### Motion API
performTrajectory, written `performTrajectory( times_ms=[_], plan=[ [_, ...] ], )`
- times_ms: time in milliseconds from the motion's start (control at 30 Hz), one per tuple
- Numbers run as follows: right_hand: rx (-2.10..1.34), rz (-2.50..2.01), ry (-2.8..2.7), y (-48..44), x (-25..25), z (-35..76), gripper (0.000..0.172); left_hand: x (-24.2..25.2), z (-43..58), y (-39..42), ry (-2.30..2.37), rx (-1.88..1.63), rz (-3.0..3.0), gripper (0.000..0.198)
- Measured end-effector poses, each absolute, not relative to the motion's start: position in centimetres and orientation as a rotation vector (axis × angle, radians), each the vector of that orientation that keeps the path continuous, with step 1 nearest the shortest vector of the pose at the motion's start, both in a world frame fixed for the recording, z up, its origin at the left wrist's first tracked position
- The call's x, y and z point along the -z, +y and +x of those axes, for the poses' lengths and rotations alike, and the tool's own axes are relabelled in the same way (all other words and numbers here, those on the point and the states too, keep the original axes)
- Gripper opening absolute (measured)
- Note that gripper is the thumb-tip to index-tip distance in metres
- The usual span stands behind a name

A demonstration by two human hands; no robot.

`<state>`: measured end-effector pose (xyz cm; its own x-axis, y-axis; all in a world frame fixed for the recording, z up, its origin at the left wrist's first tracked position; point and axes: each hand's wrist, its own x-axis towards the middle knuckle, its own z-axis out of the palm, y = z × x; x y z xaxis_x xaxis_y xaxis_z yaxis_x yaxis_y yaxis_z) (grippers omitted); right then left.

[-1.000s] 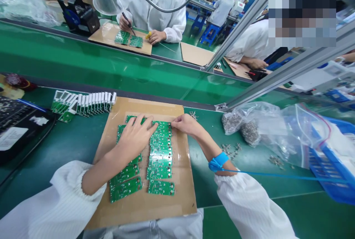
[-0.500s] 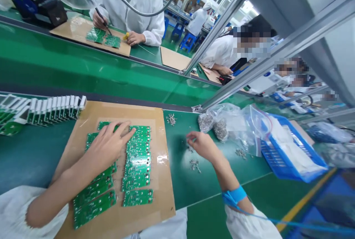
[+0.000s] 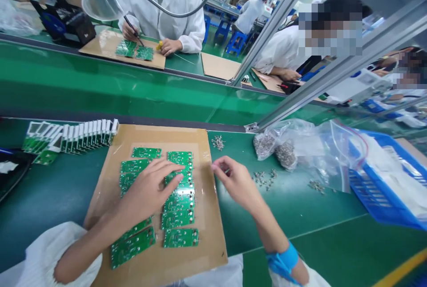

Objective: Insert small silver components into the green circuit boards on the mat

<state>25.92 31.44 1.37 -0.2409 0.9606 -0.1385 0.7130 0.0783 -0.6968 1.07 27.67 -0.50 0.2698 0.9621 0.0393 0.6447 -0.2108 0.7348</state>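
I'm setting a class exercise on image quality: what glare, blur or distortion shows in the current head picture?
Head view: white glare washes over part of the right-hand column of circuit boards; same view: the right hand shows no strong motion blur; same view: a metal post slants, perhaps from camera tilt; same view: the loose metal parts are too small to separate.

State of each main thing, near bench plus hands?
Circuit boards: laid in two columns
Cardboard: flat beneath them
Left hand: open, over them
Right hand: curled, contents unclear
Blue wristband: worn
Metal parts: loose, piled
Clear bags: lying, partly filled
Blue basket: loaded
Framed boards: leaning in a row
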Motion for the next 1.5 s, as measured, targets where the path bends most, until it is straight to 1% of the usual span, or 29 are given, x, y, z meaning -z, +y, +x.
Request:
performTrajectory(
  times_ms=[67, 133, 233, 333, 467, 533, 667, 733, 800, 867, 933, 1000, 1267, 1400, 1500],
  plan=[
    [-1.073, -1.463, -1.889, 30.4, -1.6, 22.9, 0.017, 0.0, 1.7, 27.6, 1.414, -0.668, 1.68, 0.036],
    [-1.123, -1.354, -1.837, 29.5, -1.7, 20.5, 0.013, -0.3, 1.8, 27.7, 1.345, -0.683, 1.523, 0.036],
    [-1.219, -1.32, -1.74, 29.1, -1.5, 18.9, 0.012, -0.2, 1.2, 27.9, 1.3, -0.704, 1.504, 0.032],
    [-1.415, -1.329, -1.604, 29.3, -1.3, 19.2, 0.014, 0.3, 0.6, 28.0, 1.341, -0.705, 1.687, 0.025],
    [-1.658, -1.328, -1.453, 29.9, -1.4, 20.0, 0.019, 1.1, 0.3, 27.9, 1.286, -0.885, 2.183, 0.018],
    [-1.716, -1.323, -1.407, 29.9, -1.3, 20.0, 0.021, 1.3, 0.4, 27.8, 1.245, -0.919, 2.41, 0.016],
    [-1.685, -1.386, -1.451, 29.8, -1.2, 20.0, 0.017, 1.4, 0.6, 27.4, 1.189, -0.871, 2.742, 0.018],
    [-1.68, -1.421, -1.479, 30.0, -1.0, 20.2, 0.011, 1.3, 0.6, 27.4, 1.174, -0.833, 2.84, 0.021],
    [-1.635, -1.471, -1.507, 30.4, -0.8, 20.9, 0.011, 1.2, 0.5, 27.5, 1.223, -0.761, 2.887, 0.023],
    [-1.477, -1.592, -1.572, 31.2, -0.5, 21.8, 0.013, 1.3, 0.2, 27.7, 1.336, -0.648, 2.882, 0.031],
    [-1.286, -1.744, -1.647, 32.2, -0.1, 22.7, 0.012, 1.4, -0.2, 27.9, 1.471, -0.528, 2.832, 0.045],
    [-1.184, -1.83, -1.691, 33.0, 0.4, 23.2, 0.012, 1.7, -0.5, 28.1, 1.553, -0.429, 2.805, 0.052],
    [-1.193, -1.811, -1.779, 34.0, 1.6, 21.2, 0.014, 1.9, -0.4, 28.0, 1.653, -0.285, 2.767, 0.05],
    [-1.155, -1.868, -1.815, 34.1, 1.5, 20.8, 0.014, 1.6, -0.1, 27.7, 1.676, -0.224, 2.753, 0.049],
    [-1.175, -1.862, -1.872, 34.3, 1.1, 20.9, 0.017, 1.7, 0.0, 27.6, 1.699, -0.206, 2.746, 0.047]
  ],
)
